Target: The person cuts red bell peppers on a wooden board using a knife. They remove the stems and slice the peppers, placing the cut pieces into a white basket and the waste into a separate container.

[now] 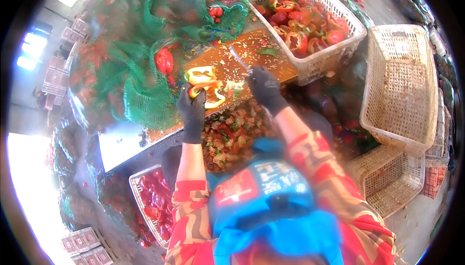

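My left hand (191, 107), in a dark glove, is closed on an opened bell pepper (202, 76), whose pale inner walls face up. To its right, my right hand (264, 85), gloved too, grips a knife (238, 57) with its blade pointing away over the orange work board (210, 58). Seeds and a green leaf (268, 52) lie scattered on the board. Pale pepper scraps (234, 88) lie between my hands. A whole red bell pepper (164, 61) rests by the green mesh sack (150, 94) at the left.
A white plastic crate (328, 52) of cut peppers stands beyond the board. Stacked crates (399, 94) stand at the right. Pepper waste (229, 134) lies below the board's near edge. A crate of red peppers (135, 185) is at the lower left.
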A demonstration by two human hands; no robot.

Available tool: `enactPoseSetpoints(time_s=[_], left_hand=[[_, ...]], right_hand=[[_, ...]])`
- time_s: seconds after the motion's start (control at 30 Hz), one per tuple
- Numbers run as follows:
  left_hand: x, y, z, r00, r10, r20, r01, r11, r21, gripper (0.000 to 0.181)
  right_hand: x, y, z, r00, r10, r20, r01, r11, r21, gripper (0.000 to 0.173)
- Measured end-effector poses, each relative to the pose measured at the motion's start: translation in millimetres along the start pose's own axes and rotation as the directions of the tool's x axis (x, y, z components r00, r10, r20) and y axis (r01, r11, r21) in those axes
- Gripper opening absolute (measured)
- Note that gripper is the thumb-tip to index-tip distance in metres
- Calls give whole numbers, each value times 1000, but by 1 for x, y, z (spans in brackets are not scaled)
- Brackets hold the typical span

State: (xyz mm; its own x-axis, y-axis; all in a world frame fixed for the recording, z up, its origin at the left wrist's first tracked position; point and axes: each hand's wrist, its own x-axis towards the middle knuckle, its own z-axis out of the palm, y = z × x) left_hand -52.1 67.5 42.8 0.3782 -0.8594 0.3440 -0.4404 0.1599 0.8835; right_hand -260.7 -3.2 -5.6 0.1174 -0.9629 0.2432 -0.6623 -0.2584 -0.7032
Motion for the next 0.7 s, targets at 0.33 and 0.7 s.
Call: enactPoseSetpoints(time_s=[0.33, 0.7], left_hand=[[-10, 38, -15, 900, 155, 408, -167, 986, -6, 20], [-7, 39, -4, 977, 214, -14, -214, 976, -25, 20]], right_hand=[[1, -39, -21, 916, -47, 398, -320, 512, 797, 25], [10, -11, -3, 987, 160, 11, -145, 860, 490, 21]])
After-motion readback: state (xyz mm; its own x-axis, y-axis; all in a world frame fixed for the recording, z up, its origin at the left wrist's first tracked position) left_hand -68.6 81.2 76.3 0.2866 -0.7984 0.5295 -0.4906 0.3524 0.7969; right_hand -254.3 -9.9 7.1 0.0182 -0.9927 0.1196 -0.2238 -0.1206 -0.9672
